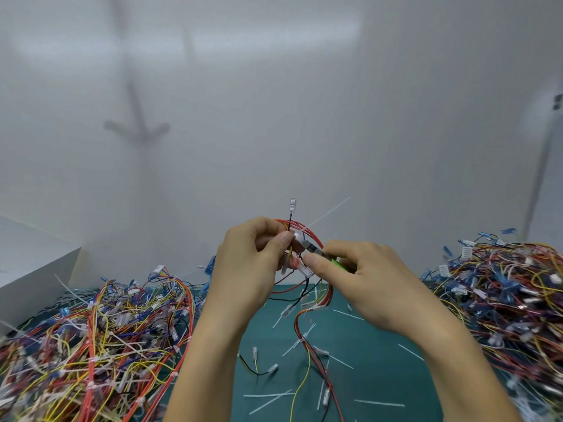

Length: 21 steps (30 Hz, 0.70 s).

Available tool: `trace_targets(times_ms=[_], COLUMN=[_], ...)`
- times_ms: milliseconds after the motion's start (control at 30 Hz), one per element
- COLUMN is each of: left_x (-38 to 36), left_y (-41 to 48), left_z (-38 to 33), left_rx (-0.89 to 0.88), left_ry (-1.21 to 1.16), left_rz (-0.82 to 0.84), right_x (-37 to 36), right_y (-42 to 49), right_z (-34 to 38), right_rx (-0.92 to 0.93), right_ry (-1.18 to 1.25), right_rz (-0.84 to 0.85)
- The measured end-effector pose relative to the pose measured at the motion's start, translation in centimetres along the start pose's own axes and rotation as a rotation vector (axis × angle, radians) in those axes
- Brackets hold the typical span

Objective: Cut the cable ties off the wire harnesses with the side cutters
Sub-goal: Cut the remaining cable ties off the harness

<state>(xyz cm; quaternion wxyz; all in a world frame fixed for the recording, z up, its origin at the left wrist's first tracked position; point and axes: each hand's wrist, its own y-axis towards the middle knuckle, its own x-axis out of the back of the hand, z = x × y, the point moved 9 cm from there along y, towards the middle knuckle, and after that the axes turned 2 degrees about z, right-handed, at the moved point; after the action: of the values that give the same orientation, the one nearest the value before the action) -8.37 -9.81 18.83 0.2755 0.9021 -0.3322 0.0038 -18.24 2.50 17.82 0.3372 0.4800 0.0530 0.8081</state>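
Pinching a thin-wired harness at frame centre, our left hand curls thumb and fingers round its red and yellow strands. Our right hand grips the green-handled cutters, metal tip at a stiff white tie. A tangled left pile and right pile flank the teal mat, littered with flat white strips.
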Motion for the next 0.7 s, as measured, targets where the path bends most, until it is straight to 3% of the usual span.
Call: trace_targets(times_ms=[700], left_x=[0.4], left_y=[0.2], left_z=[-0.4], left_rx=[-0.069], left_ry=[0.037], left_rz=[-0.032], right_x=[-1.8], right_y=[0.2], right_z=[-1.0], right_rx=[-0.066], right_ry=[0.31], right_rz=[0.087])
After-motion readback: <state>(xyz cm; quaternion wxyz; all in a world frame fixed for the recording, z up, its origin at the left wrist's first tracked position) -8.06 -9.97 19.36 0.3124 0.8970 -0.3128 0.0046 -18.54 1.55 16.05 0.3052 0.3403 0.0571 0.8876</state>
